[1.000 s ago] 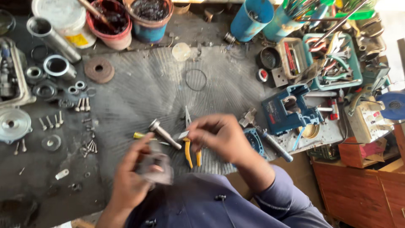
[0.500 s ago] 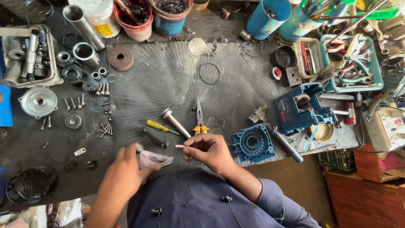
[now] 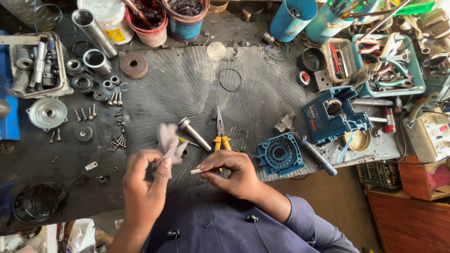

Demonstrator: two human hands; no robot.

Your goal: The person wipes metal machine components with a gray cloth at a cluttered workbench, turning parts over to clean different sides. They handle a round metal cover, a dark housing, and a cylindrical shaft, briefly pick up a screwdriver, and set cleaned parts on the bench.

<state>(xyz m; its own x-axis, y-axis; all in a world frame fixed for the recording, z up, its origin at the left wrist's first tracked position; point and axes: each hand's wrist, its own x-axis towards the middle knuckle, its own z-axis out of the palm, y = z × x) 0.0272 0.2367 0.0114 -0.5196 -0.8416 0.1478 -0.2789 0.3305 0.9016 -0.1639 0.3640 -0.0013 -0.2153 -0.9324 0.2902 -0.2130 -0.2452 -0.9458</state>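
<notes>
left hand (image 3: 143, 180): 1 rag (image 3: 168, 143), blurred | right hand (image 3: 229, 171): 1 pin (image 3: 198, 171)

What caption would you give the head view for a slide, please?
Left hand holds a rag, right hand a small metal pin, above a cluttered workbench.

Small metal pin (image 3: 197, 171): short, thin, silver-grey rod, lying roughly level with its free end toward the cloth, pinched at 1 end by the right hand (image 3: 232, 173) just above the bench's near edge. Grey cloth (image 3: 168, 143): crumpled, soft, pale grey rag (blurred), bunched in the left hand (image 3: 145, 182), upper part sticking up past the fingers, just left of the pin, not clearly touching it.
</notes>
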